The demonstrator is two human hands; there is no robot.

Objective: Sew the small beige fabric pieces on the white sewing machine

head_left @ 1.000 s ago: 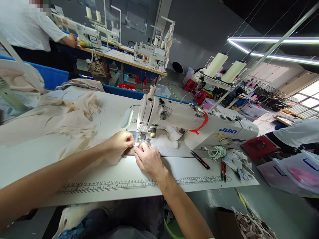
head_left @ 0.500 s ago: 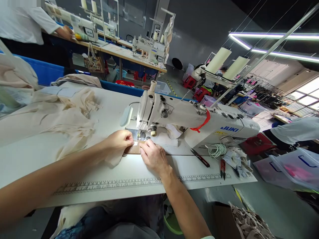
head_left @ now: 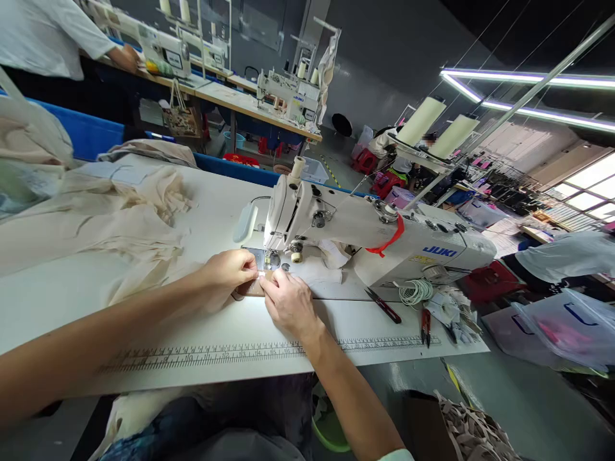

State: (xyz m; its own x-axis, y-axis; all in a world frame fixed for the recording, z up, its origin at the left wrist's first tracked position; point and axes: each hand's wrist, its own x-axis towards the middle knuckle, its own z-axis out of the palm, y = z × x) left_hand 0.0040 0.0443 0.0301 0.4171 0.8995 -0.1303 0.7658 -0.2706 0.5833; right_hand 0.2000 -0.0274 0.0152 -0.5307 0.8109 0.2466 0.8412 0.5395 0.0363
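A white JUKI sewing machine point(head_left: 365, 230) stands on the white table point(head_left: 216, 326). My left hand point(head_left: 230, 269) and my right hand point(head_left: 286, 301) meet just in front of the needle plate point(head_left: 269, 259). Together they pinch a small white label point(head_left: 262, 274) over a tan piece of fabric point(head_left: 250, 289). The fingertips of both hands touch at the label. Cream fabric point(head_left: 120, 224) spreads over the table to the left, running under my left forearm.
Red-handled snips point(head_left: 425, 323), dark scissors point(head_left: 383, 305), a coil of white cord point(head_left: 414, 292) and label scraps point(head_left: 454, 314) lie right of my hands. A ruler strip point(head_left: 216, 352) runs along the table's front edge. A person in white point(head_left: 52, 38) works behind.
My right hand moved back left toward my left hand, so both now pinch the label together again. The view shifted slightly.
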